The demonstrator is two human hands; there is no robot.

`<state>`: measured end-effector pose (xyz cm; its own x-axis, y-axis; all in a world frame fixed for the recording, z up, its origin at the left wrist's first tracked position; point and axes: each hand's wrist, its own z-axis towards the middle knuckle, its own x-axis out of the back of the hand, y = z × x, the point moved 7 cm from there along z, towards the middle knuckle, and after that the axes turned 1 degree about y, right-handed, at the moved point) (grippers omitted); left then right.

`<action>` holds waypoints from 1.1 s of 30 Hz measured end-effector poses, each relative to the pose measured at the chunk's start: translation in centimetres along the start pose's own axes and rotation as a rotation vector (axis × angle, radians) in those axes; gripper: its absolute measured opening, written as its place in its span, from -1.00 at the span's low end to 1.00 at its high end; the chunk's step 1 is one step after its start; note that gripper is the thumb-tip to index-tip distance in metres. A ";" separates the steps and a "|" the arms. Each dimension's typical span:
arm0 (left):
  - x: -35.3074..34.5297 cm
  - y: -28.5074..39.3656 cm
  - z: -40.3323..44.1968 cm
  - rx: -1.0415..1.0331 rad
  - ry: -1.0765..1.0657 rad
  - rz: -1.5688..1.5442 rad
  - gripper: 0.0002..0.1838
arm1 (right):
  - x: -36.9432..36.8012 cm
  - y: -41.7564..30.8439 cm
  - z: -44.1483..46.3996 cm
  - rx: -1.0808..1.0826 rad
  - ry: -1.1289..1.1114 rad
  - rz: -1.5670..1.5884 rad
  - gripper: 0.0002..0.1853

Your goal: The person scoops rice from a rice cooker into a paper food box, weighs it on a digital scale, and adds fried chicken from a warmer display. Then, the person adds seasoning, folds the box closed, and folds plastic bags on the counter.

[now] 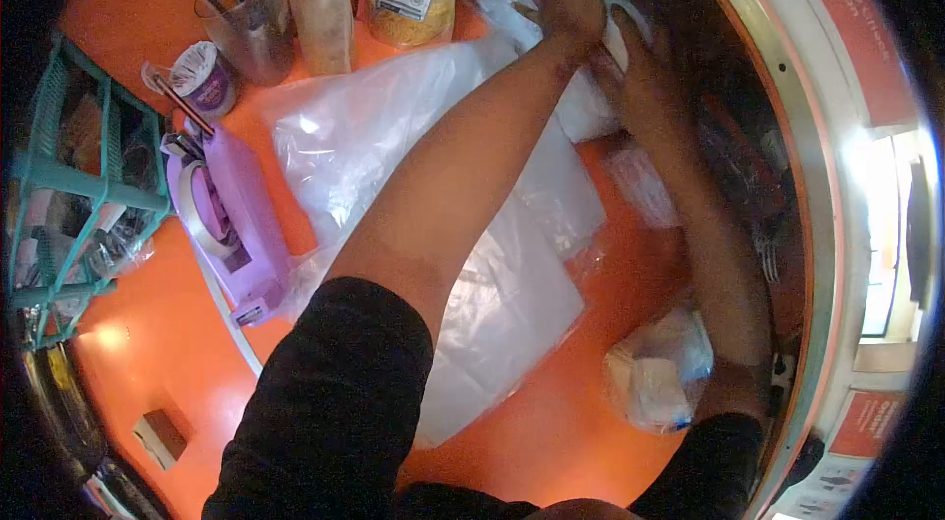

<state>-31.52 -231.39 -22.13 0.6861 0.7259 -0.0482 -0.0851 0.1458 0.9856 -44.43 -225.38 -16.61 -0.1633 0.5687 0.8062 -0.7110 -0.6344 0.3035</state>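
My left hand (566, 3) reaches to the top of the view, its fingers spread over a clear plastic packet (586, 112). Close beside it on the right, my right hand (640, 58) touches the same plastic with its fingers stretched out and apart. Beneath my left forearm lie large translucent plastic bags (364, 122), some of them hidden by the arm. Left of my left hand stands a jar (409, 23) of yellowish contents with a white printed label.
On the orange table (551, 431) are a purple tape dispenser (251, 215), a cup of pens (256, 38), a small white-and-purple tub (204, 82) and a clear bag of pale packets (655, 377). A teal basket (103, 187) stands at the left. A raised edge (802, 126) runs along the right.
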 end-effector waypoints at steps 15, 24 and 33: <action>14.5 11.5 -14.7 -0.235 -0.235 -0.288 -0.58 | -2.6 -1.7 1.6 -0.087 0.048 0.376 -0.25; 35.4 -3.5 -37.5 0.432 -0.043 -0.406 -0.64 | 4.0 -12.3 -18.2 -0.510 -0.411 0.519 -0.25; 35.1 1.0 -36.4 0.424 -0.389 -0.214 -0.83 | 13.2 -10.5 -21.7 -0.533 -0.314 0.435 -0.68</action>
<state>-33.83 -181.32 -28.75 0.8764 0.4002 -0.2680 0.3235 -0.0770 0.9431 -53.95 -199.93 -20.18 -0.3589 0.0986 0.9281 -0.8746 -0.3828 -0.2976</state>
